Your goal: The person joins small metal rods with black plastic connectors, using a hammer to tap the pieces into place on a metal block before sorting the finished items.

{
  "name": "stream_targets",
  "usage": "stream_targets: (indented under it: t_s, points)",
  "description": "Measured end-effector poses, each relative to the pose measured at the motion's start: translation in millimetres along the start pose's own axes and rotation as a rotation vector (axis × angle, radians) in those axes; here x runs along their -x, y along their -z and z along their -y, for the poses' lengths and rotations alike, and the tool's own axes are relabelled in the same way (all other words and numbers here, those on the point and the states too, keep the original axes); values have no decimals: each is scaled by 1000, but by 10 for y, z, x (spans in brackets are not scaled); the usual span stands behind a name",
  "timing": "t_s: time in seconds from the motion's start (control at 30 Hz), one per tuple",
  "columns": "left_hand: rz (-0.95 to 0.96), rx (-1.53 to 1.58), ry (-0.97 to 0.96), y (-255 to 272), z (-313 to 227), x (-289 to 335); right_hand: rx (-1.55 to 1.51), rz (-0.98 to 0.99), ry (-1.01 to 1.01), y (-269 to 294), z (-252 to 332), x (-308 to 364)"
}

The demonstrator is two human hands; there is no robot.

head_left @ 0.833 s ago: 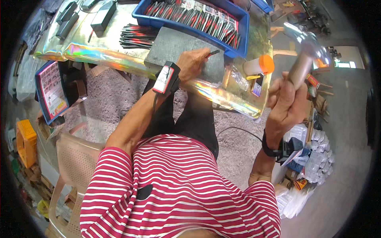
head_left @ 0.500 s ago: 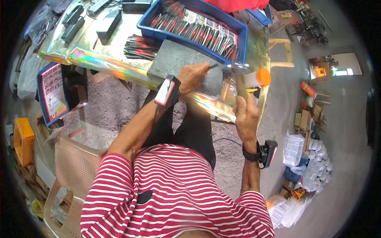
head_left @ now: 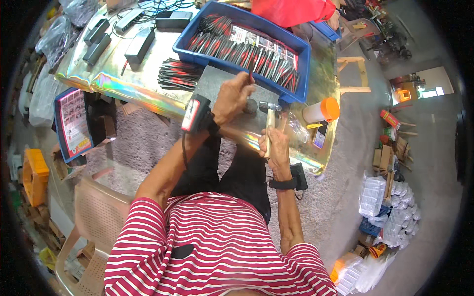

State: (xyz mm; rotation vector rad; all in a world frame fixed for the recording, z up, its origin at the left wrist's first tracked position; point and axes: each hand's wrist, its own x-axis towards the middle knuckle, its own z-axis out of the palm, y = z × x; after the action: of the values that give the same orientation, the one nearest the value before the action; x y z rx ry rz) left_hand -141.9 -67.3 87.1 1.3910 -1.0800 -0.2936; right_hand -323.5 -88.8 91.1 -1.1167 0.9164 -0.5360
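Note:
My left hand (head_left: 231, 101) is over the grey block (head_left: 213, 80) at the table's front edge, its fingers closed on a slim dark-red piece (head_left: 251, 73) that sticks up from the fingertips. In my right hand (head_left: 277, 147) is a hammer (head_left: 270, 123), gripped by its pale wooden handle. The metal hammer head is by the right end of the block. Between the two hands a small dark round thing (head_left: 251, 105) rests on the block. Beyond it, a blue tray (head_left: 305, 64) holds many slim black-and-red pieces, and a pile of similar pieces (head_left: 177, 75) lies left of the block.
An orange-lidded jar (head_left: 314, 112), clear plastic wrap (head_left: 297, 129) and a phone-like flat item (head_left: 320, 135) are at the table's right. Black boxes (head_left: 140, 45) and cables stand at the left. A plastic chair (head_left: 101, 207) is beside me, and a red cloth (head_left: 291, 11) lies beyond the tray.
My right hand has swung the hammer left and down toward the block. My left hand has shifted slightly left, and the piece in its fingers now points up toward the tray.

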Motion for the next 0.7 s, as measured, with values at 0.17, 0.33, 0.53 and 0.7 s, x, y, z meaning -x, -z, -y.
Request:
stream_targets:
  t_s: [0.17, 0.33, 0.53, 0.7]
  points:
    - [73, -205, 38, 211, 134, -511, 144, 51, -31, 21, 13, -24]
    - [73, -494, 69, 96, 375, -857, 494, 76, 1, 48, 50, -13]
    - [193, -739, 48, -49, 638, -1016, 1116, -40, 383, 129, -96, -62]
    - [201, -770, 93, -145, 1021, -1030, 1242, -105, 554, 132, -132, 7]
